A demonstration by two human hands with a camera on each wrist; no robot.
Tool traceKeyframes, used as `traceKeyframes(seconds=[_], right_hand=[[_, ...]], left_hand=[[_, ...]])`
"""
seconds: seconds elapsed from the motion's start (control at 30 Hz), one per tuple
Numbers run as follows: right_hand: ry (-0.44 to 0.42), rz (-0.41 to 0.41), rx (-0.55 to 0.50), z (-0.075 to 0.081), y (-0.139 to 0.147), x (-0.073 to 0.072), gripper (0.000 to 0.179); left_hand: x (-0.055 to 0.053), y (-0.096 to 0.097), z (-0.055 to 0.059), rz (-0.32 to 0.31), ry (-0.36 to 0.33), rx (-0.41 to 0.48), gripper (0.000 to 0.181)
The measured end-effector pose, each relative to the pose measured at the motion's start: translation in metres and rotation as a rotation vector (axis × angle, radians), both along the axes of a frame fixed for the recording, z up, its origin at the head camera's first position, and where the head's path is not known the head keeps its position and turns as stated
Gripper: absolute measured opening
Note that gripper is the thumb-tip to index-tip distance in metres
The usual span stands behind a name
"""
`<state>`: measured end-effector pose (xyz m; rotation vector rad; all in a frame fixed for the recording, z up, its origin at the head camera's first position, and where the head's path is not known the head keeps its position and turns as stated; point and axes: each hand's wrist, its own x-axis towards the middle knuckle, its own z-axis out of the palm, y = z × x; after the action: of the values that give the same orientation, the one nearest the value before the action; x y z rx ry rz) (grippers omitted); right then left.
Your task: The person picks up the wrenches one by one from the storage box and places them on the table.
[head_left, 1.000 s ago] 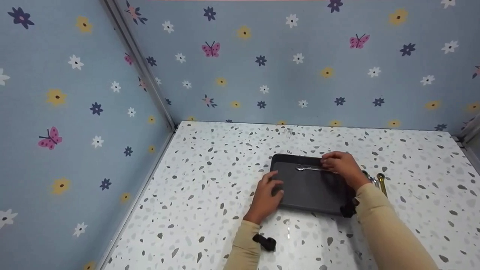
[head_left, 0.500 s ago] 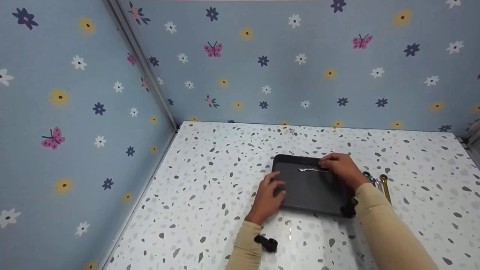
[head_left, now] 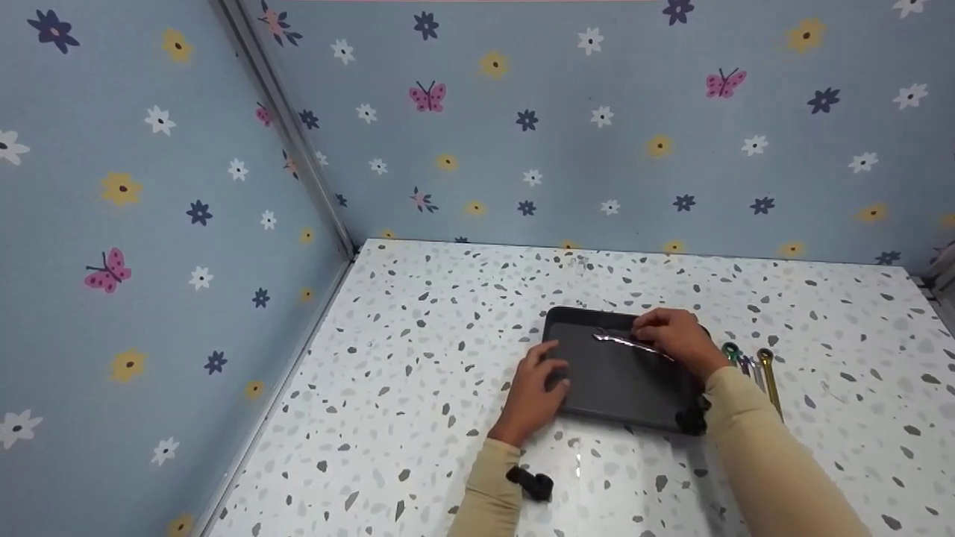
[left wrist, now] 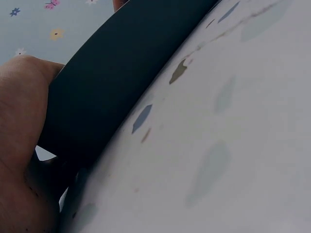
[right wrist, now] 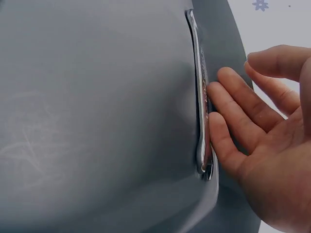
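A dark grey baking tray [head_left: 612, 380] lies on the speckled table. My left hand [head_left: 531, 388] rests at its left side, fingers spread over the rim; in the left wrist view the palm sits beside the tray's outer wall [left wrist: 112, 73]. Inside the tray, near its far wall, is a chrome wrench [head_left: 623, 341]. My right hand [head_left: 675, 339] is over the far right part of the tray. In the right wrist view, its fingertips touch the long side of the wrench [right wrist: 200, 97], while the thumb [right wrist: 274, 62] stands apart from it. The hand hides part of the wrench in the head view.
Right of the tray, several wrenches lie side by side on the table [head_left: 418, 373]: a green-ended one [head_left: 731, 349] and a gold one [head_left: 768, 377] among them, partly behind the right sleeve. Flower-patterned walls [head_left: 559, 149] stand behind and at the left.
The wrench in the tray has turned, its right end swinging towards the front. My right hand has shifted slightly left and nearer. The left hand keeps its place on the rim.
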<state>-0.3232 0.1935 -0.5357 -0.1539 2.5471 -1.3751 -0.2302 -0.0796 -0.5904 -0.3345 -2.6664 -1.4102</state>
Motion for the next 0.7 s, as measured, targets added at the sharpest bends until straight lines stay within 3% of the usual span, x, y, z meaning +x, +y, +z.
traceKeyframes(seconds=[0.17,0.53,0.7], right_hand=[[0.017,0.035,0.043,-0.002,-0.001,-0.001,0.03],[-0.049,0.165,0.109,0.01,-0.003,-0.007,0.032],[-0.022,0.182,0.148,0.006,-0.003,-0.007,0.032]], left_hand=[[0.0,-0.001,0.0,-0.013,0.041,-0.012,0.026],[-0.001,0.0,-0.002,0.002,0.006,0.004,0.027],[-0.002,0.0,-0.003,-0.003,0.006,0.004,0.028]])
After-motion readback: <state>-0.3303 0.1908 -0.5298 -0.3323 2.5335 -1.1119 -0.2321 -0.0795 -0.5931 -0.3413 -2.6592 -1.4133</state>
